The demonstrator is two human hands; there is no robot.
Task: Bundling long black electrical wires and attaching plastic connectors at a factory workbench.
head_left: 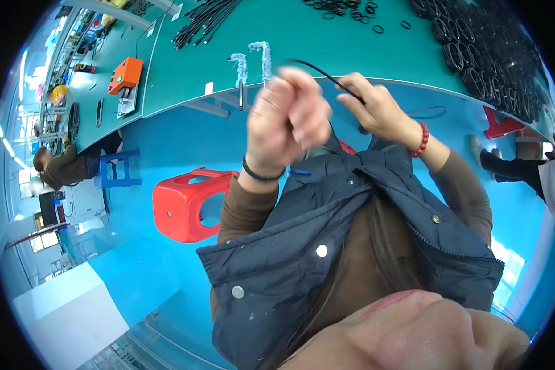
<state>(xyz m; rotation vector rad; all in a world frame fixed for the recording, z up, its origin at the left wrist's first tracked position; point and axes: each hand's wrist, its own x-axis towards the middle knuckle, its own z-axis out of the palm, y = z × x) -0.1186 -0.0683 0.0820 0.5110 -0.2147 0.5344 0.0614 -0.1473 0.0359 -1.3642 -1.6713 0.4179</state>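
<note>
A thin black cable [324,72] arches in front of me, just beyond the table's near edge. Thumb and fingers of my right hand [379,111] are closed on it. My left hand [287,117] is raised beside it, its fingers bent but smeared by motion, so its hold cannot be made out. The cable's far end passes close behind the left fingertips. Two hooks wrapped in light-blue material, a shorter hook [240,66] and a taller hook [266,58], stand at the table edge near my left hand.
The green table [290,28] bears a bundle of straight black cables [206,23], small black rings [339,7] and many coiled black cables [475,61]. An orange device [126,75] stands left. A red stool [191,206] is beside me. One co-worker [68,165] sits left; another person's legs [515,169] show right.
</note>
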